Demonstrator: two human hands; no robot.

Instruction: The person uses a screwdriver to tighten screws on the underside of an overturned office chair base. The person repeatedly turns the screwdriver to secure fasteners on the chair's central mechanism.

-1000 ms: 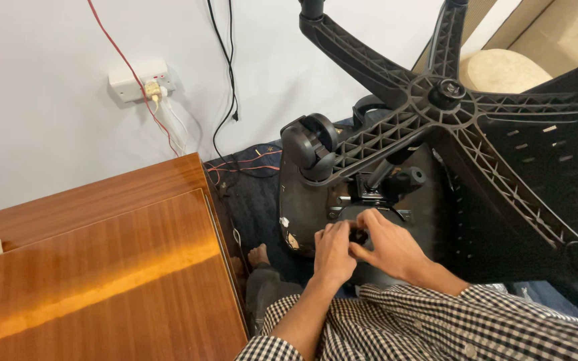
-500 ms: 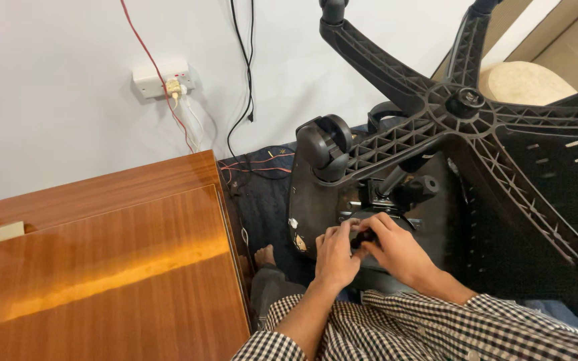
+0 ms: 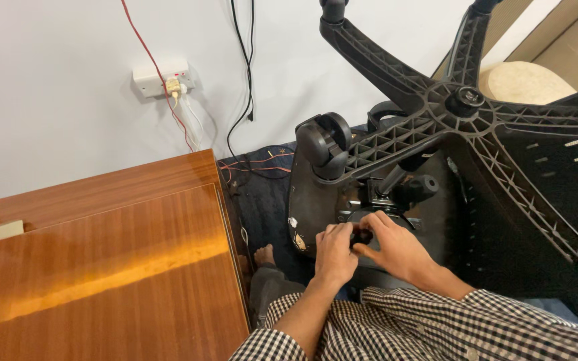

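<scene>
A black office chair lies overturned, its star-shaped base [image 3: 459,110] pointing up at me and a caster wheel [image 3: 322,144] on the near arm. Below it the underside of the seat [image 3: 306,200] shows the metal mechanism plate [image 3: 376,197] and a black knob [image 3: 417,188]. My left hand [image 3: 335,253] and my right hand [image 3: 396,245] press together on a small black part [image 3: 362,235] on the seat's underside, fingers curled around it. What the part is cannot be made out.
A polished wooden desk top [image 3: 95,261] fills the left. A wall socket [image 3: 162,77] with red, white and black cables hangs on the white wall. Dark cloth [image 3: 262,187] covers the floor, where a bare foot [image 3: 263,255] shows. A beige cushion [image 3: 526,80] lies far right.
The view shifted slightly right between the first two frames. Both hands stayed on the small black part, with the fingers shifting a little.
</scene>
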